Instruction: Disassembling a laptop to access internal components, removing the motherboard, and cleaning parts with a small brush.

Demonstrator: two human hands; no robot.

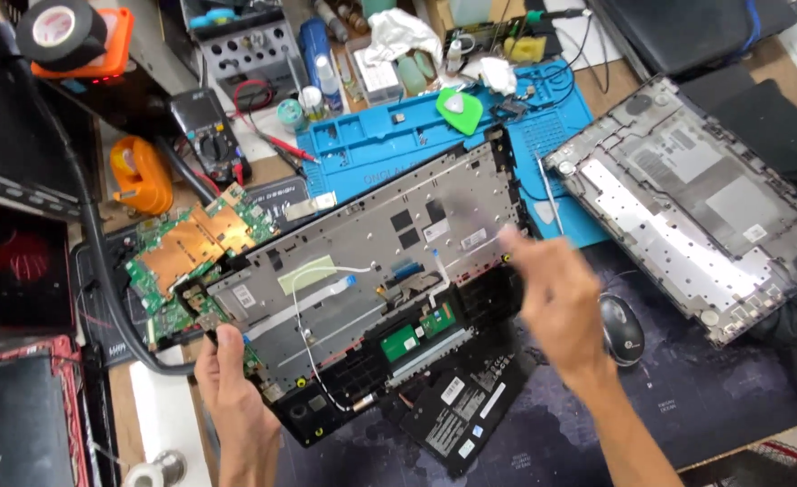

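Fingers of the left hand [227, 379] pinch the near-left corner of the opened grey-and-black laptop chassis [371, 271], flat metal plate upward, beside the green circuit board with copper shielding [191, 248]. Blurred right hand [552, 298] hovers open above its right edge, touching nothing.

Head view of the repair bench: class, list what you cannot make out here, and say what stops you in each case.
- Right hand: fingers motion-blurred, so its grip cannot be told.
- Battery pack: upper part hidden under the opened laptop chassis.
- Left hand: forearm cut off by the bottom edge.
- Green circuit board: components too small to tell.
- Black tape roll: cut off by the top edge.
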